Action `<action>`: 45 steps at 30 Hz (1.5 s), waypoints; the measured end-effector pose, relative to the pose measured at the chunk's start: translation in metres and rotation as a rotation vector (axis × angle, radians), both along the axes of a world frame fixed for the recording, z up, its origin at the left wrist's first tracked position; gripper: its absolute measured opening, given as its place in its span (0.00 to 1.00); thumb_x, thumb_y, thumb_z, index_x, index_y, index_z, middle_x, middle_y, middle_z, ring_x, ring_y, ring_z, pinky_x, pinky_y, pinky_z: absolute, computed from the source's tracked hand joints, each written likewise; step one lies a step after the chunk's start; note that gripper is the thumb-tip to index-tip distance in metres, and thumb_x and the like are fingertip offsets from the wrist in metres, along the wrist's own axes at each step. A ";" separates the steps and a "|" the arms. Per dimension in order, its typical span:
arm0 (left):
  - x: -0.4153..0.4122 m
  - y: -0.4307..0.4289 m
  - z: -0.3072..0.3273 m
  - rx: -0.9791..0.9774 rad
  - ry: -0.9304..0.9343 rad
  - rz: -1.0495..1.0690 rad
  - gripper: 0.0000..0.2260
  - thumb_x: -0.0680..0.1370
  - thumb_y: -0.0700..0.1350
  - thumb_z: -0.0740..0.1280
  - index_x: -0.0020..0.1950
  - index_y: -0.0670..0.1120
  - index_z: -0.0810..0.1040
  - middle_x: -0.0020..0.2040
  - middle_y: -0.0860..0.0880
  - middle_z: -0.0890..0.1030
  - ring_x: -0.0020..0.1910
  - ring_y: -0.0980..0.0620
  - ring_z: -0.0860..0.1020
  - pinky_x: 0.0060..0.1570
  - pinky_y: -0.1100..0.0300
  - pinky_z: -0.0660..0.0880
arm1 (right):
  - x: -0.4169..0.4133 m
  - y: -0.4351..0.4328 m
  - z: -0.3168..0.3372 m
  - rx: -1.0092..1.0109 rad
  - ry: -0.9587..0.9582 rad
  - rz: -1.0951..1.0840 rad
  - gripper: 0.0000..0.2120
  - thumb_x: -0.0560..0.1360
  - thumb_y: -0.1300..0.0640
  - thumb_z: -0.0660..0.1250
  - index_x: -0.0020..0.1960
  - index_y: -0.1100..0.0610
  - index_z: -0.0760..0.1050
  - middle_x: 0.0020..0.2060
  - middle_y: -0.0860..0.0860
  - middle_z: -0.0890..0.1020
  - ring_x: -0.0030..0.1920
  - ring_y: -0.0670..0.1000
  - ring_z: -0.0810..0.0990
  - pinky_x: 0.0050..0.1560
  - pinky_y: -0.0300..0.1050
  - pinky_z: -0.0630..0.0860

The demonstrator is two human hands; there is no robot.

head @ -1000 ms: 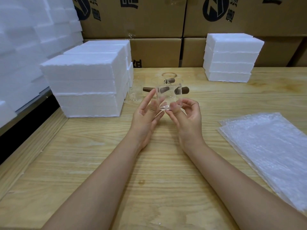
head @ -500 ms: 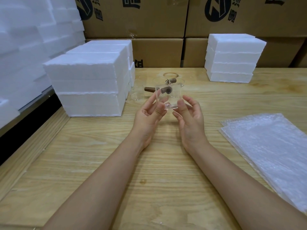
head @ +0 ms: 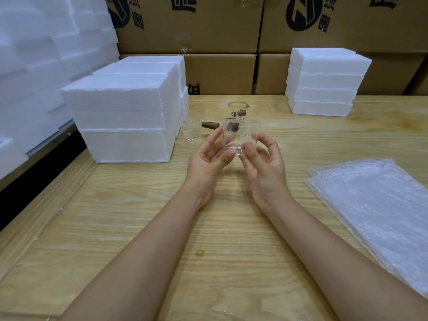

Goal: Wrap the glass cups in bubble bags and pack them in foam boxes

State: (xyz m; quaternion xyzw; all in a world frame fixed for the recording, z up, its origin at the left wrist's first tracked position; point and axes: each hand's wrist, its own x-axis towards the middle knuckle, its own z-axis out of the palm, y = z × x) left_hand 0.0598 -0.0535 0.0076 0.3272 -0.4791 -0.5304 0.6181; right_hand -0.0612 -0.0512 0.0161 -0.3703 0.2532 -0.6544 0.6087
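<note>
Both hands hold one clear glass cup [head: 240,135] with a brown wooden side handle above the middle of the table. My left hand [head: 208,156] pinches its left wall between thumb and fingers. My right hand [head: 264,163] pinches its base and right wall. The handle end points away from me, seen through the glass. Behind it stand more glass cups [head: 192,126], one with a brown handle [head: 209,125] pointing left. A flat pile of bubble bags [head: 375,200] lies at the right. Stacked white foam boxes [head: 125,117] stand at the left.
A second stack of foam boxes [head: 324,82] stands at the back right. Brown cartons [head: 208,31] form a wall behind the wooden table [head: 139,216]. More foam pieces [head: 34,66] pile up beyond the table's left edge.
The cup has been turned in my fingers, so its wooden handle moved from pointing right to pointing away. Both hands stayed in about the same place.
</note>
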 end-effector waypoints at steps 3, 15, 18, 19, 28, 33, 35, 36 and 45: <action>0.000 0.002 0.003 0.013 0.011 -0.043 0.45 0.54 0.59 0.82 0.68 0.54 0.70 0.62 0.43 0.80 0.62 0.50 0.78 0.63 0.56 0.73 | -0.005 -0.001 0.002 0.040 -0.099 0.070 0.19 0.66 0.59 0.70 0.56 0.57 0.71 0.43 0.52 0.82 0.47 0.50 0.82 0.60 0.44 0.76; 0.002 0.001 -0.001 -0.010 0.022 0.026 0.26 0.66 0.41 0.73 0.63 0.54 0.75 0.56 0.48 0.83 0.62 0.51 0.78 0.62 0.57 0.74 | -0.007 -0.003 -0.001 0.154 -0.144 0.183 0.27 0.69 0.50 0.68 0.63 0.62 0.73 0.63 0.56 0.77 0.58 0.57 0.80 0.60 0.49 0.77; 0.000 0.001 -0.001 -0.015 0.014 0.046 0.26 0.66 0.41 0.73 0.62 0.55 0.76 0.55 0.49 0.84 0.61 0.52 0.79 0.58 0.60 0.75 | -0.007 -0.005 -0.003 0.148 -0.063 0.116 0.27 0.68 0.48 0.68 0.65 0.57 0.73 0.58 0.54 0.78 0.57 0.56 0.80 0.61 0.50 0.76; 0.000 0.000 -0.001 -0.018 0.011 0.052 0.26 0.66 0.41 0.73 0.62 0.55 0.76 0.56 0.48 0.83 0.61 0.52 0.79 0.58 0.60 0.75 | -0.008 -0.005 -0.003 0.133 -0.035 0.090 0.28 0.68 0.47 0.68 0.67 0.54 0.72 0.57 0.55 0.78 0.57 0.55 0.79 0.61 0.50 0.76; -0.003 0.002 -0.003 -0.066 -0.060 0.115 0.28 0.64 0.43 0.78 0.63 0.53 0.78 0.57 0.45 0.83 0.61 0.48 0.79 0.60 0.53 0.76 | -0.003 -0.002 -0.003 -0.015 0.163 0.015 0.36 0.59 0.50 0.77 0.64 0.46 0.66 0.59 0.62 0.72 0.62 0.61 0.76 0.65 0.56 0.72; -0.002 0.004 -0.002 -0.092 -0.088 0.153 0.24 0.64 0.43 0.79 0.58 0.51 0.79 0.56 0.44 0.83 0.60 0.48 0.79 0.56 0.55 0.78 | -0.004 -0.004 -0.004 -0.017 0.081 0.033 0.29 0.66 0.57 0.72 0.64 0.49 0.66 0.56 0.58 0.74 0.52 0.52 0.80 0.55 0.45 0.77; -0.004 0.006 -0.002 -0.129 -0.103 0.184 0.20 0.65 0.41 0.78 0.56 0.47 0.80 0.55 0.45 0.83 0.59 0.51 0.80 0.52 0.61 0.78 | -0.005 -0.006 -0.004 0.010 0.033 0.055 0.26 0.70 0.57 0.69 0.66 0.49 0.66 0.56 0.58 0.77 0.52 0.53 0.80 0.55 0.45 0.76; -0.005 0.006 -0.002 -0.145 -0.115 0.206 0.17 0.66 0.40 0.77 0.54 0.45 0.80 0.54 0.46 0.83 0.58 0.51 0.80 0.51 0.63 0.77 | -0.005 -0.007 -0.003 0.026 0.000 0.069 0.25 0.71 0.56 0.68 0.67 0.50 0.66 0.54 0.56 0.79 0.51 0.53 0.80 0.55 0.45 0.77; -0.005 0.002 0.000 -0.013 -0.062 0.181 0.16 0.69 0.47 0.69 0.56 0.44 0.77 0.59 0.46 0.80 0.61 0.52 0.78 0.66 0.50 0.72 | -0.007 -0.007 -0.004 0.139 -0.110 0.252 0.24 0.72 0.46 0.66 0.67 0.50 0.70 0.60 0.60 0.76 0.56 0.58 0.81 0.51 0.46 0.80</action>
